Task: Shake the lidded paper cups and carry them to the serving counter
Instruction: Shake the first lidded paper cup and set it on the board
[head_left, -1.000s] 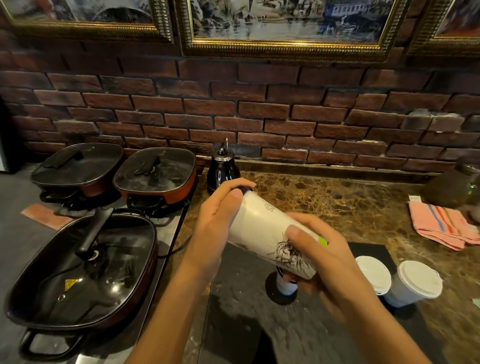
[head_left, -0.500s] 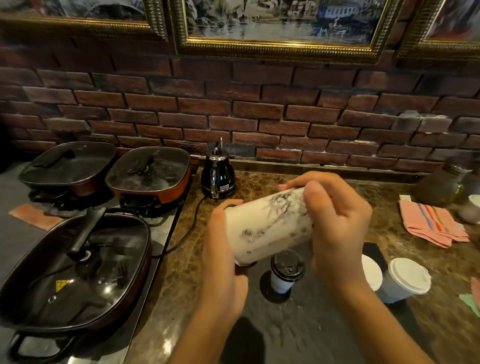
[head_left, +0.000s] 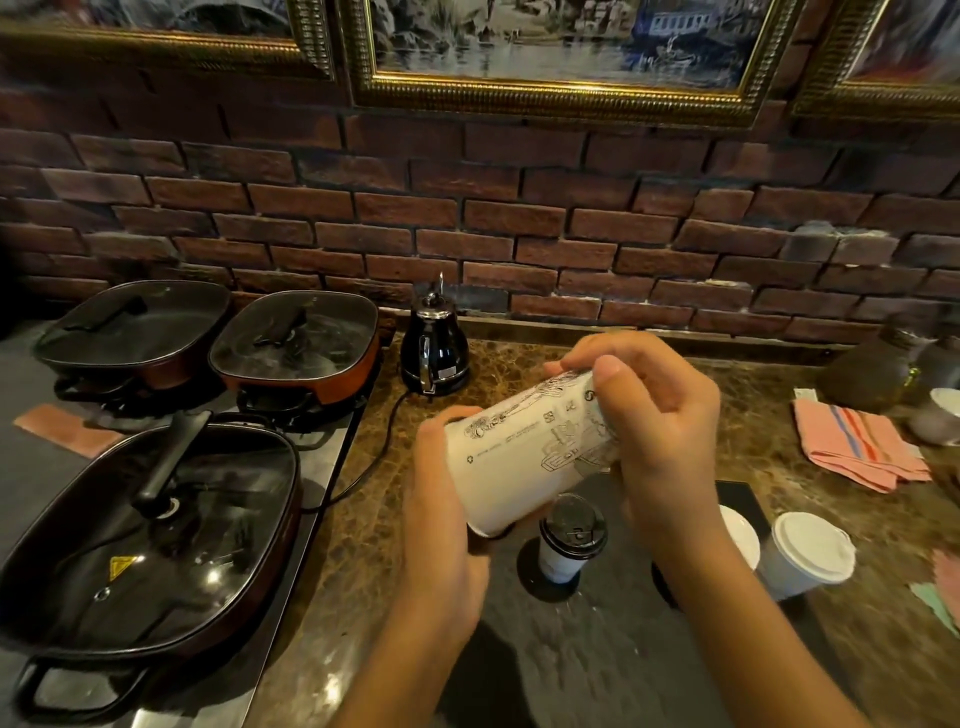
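We are making out no readable words. The paper cup (head_left: 524, 457) we are gripping is carrying black line drawings, a small recycling-type mark and lines of print too fine to read. At eight o'clock, the near pan's glass lid (head_left: 150, 535) is bearing a yellow warning triangle sticker (head_left: 122, 563), its symbol too small to tell.

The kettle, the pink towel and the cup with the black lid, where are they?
kettle (head_left: 435, 353), head view, on its black body.
pink towel (head_left: 857, 444), head view, on its striped middle.
black-lidded cup (head_left: 573, 527), head view, on its lid.
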